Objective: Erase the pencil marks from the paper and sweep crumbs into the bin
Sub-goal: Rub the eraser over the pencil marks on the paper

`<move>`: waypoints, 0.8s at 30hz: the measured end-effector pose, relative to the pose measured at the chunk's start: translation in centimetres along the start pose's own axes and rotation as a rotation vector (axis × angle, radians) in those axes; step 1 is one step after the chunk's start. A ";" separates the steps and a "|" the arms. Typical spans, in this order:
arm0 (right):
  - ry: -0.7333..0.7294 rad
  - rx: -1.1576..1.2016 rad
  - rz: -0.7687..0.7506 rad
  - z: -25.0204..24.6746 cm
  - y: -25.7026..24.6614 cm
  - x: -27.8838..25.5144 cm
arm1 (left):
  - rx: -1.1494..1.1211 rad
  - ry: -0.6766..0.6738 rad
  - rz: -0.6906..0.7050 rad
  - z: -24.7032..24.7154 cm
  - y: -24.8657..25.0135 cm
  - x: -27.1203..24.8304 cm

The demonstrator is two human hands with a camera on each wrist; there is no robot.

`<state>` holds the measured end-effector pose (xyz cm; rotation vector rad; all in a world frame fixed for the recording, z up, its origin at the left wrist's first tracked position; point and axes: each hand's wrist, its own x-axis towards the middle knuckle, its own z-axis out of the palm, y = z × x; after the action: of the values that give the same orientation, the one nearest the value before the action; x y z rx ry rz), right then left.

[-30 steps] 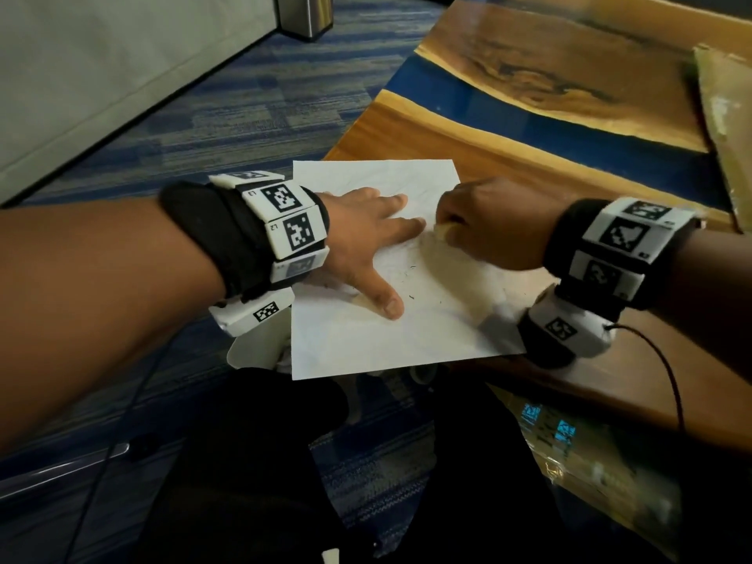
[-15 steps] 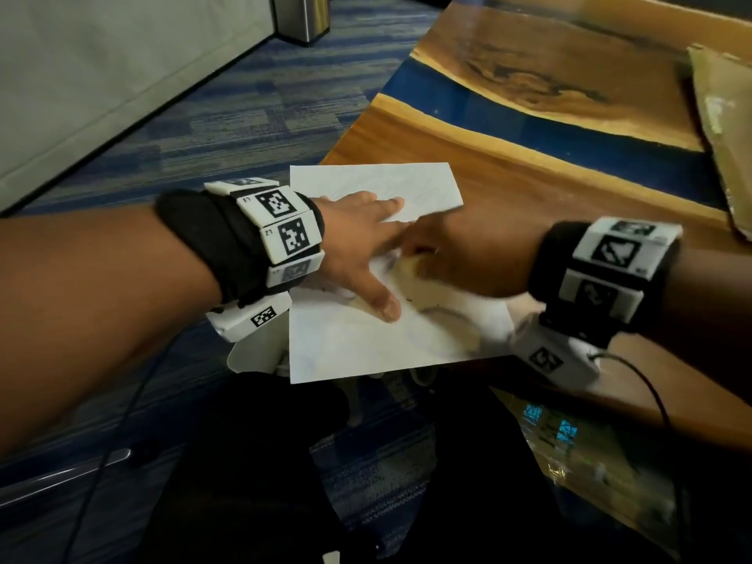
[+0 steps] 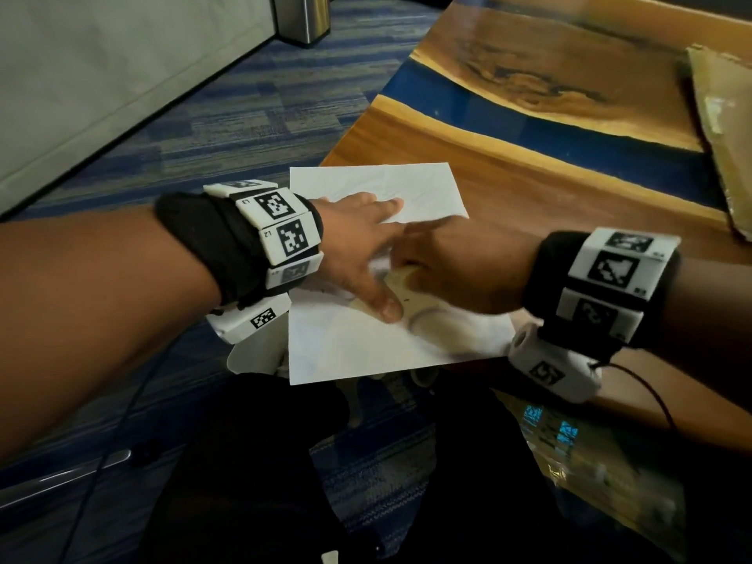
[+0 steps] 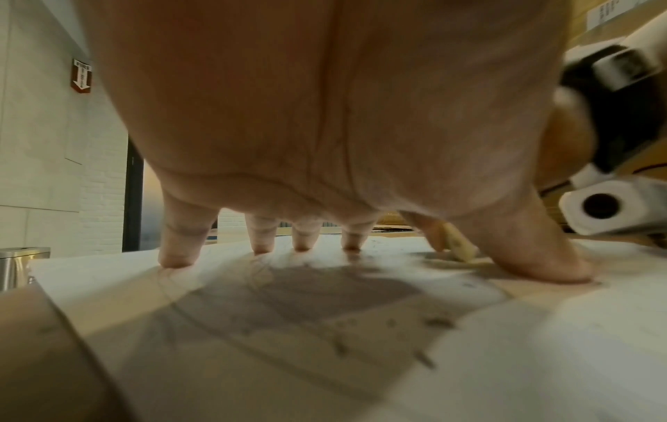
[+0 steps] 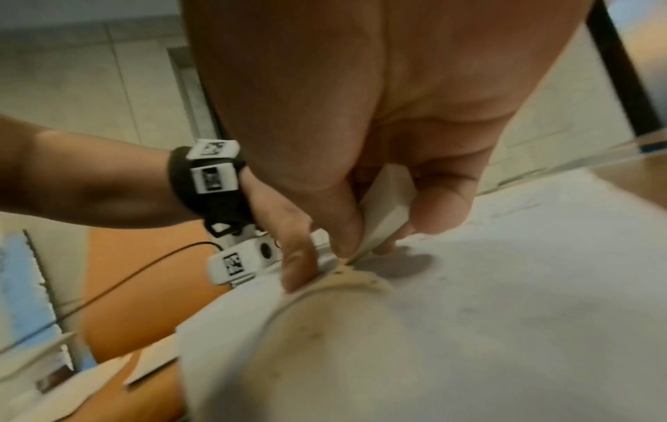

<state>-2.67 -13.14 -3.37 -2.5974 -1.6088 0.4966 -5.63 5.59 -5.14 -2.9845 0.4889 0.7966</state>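
Note:
A white sheet of paper [image 3: 366, 348] lies at the near left corner of the wooden table [image 3: 529, 189], its near edge hanging over the table's edge. My left hand [image 3: 362, 246] presses flat on it with fingers spread [image 4: 173, 257]. My right hand [image 3: 455, 266] grips a pale white eraser [image 5: 386, 211], its lower end on the paper close to my left thumb [image 3: 386, 307]. The eraser [image 4: 460, 247] shows past the left thumb in the left wrist view. Small dark crumbs [image 4: 436, 322] and faint pencil lines lie on the sheet. A steel bin [image 3: 303, 16] stands on the carpet far left.
A brown cardboard piece [image 3: 720, 128] lies at the table's far right. A blue resin stripe [image 3: 529, 132] crosses the tabletop. Blue carpet [image 3: 244, 116] spreads left of the table. Dark clothing fills the bottom of the head view.
My right hand with the eraser has slid left and nearer across the paper, up against my left thumb. The left hand has stayed pressed on the sheet.

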 end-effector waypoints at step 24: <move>-0.017 -0.061 0.162 -0.9 2.5 -0.5 | -0.001 -0.006 -0.038 -0.4 -0.4 -0.9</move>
<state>-0.47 -14.58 -2.90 -2.7912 -1.4477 0.4857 -6.09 6.21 -4.42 -2.9824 0.4298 0.8023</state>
